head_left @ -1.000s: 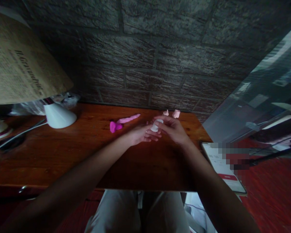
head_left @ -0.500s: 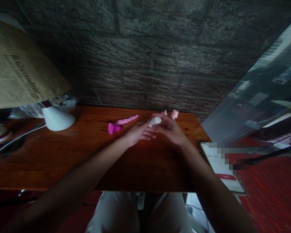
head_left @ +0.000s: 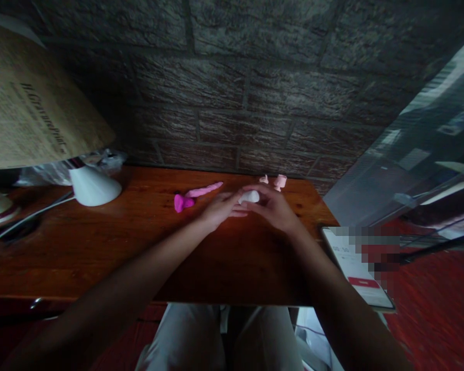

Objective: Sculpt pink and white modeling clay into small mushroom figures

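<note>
Between my two hands, above the wooden table, is a small white piece of modelling clay (head_left: 249, 197), rounded and a little longer than it is wide. My left hand (head_left: 221, 208) holds it from the left, its fingers reaching under it. From the right, my right hand (head_left: 272, 205) curls its thumb and fingers around the other end. Left of my hands lies a bright magenta clay lump (head_left: 183, 202), touching a twisted light pink clay strip (head_left: 205, 190). Just beyond my right hand sit two pale pink clay pieces, a larger one (head_left: 280, 181) and a smaller one (head_left: 263, 179).
A lamp with a newsprint shade (head_left: 34, 108) and white base (head_left: 93, 186) stands at the left, its cable (head_left: 31, 219) crossing the wooden table (head_left: 100, 257). A phone (head_left: 358, 273) lies at the right edge. Behind rises a dark brick wall (head_left: 216, 87).
The white clay has turned slightly and looks longer between my fingers. My left fingers have drawn closer together beneath it; the pink pieces stay where they were.
</note>
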Tool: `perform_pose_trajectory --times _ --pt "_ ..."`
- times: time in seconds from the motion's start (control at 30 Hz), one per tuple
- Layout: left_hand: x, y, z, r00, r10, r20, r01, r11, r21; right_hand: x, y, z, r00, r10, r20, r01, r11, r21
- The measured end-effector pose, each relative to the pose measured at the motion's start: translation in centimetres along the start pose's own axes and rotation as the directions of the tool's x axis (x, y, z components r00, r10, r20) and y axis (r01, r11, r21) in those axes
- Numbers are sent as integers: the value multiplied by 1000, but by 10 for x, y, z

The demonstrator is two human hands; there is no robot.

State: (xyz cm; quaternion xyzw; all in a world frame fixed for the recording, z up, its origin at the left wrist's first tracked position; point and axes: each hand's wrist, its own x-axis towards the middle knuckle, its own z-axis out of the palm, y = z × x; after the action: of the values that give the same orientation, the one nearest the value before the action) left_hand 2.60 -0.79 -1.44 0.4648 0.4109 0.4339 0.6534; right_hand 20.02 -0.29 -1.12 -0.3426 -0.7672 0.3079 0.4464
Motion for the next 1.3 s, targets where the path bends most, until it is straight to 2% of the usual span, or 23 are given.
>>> perform_pose_trajectory --times 0.13,0.23,0.4,0.6,0.73,0.9,1.07,1.17,1.3 --pt "3 -4 -2 1000 25 -4 -25 999 -46 0 -3 2 995 -95 17 96 990 -102" --pt "3 -5 -2 1000 26 4 -26 996 -91 0 -7 2 997 -78 -10 77 992 -105" --pt "2 -4 2 991 94 93 -74 977 -199 0 -8 4 993 -17 -118 15 1000 -21" --pt "4 -5 3 991 128 27 -118 963 -244 0 -8 10 988 -2 -155 16 996 90" --pt "5 -6 5 989 143 41 -126 951 -282 1 -10 13 985 36 -169 -9 987 158" --pt "6 -7 5 977 203 58 -187 960 -209 1 -10 18 975 114 -190 -66 968 242" --pt "4 -6 3 977 211 -11 -211 972 -103 -1 -8 21 981 103 -163 -61 968 243" --pt "5 -7 3 979 197 -49 -202 969 -138 -2 -7 21 984 93 -151 -59 974 218" --pt "9 -11 5 972 232 -42 -236 952 -196 -2 -7 22 982 102 -157 -61 968 244"
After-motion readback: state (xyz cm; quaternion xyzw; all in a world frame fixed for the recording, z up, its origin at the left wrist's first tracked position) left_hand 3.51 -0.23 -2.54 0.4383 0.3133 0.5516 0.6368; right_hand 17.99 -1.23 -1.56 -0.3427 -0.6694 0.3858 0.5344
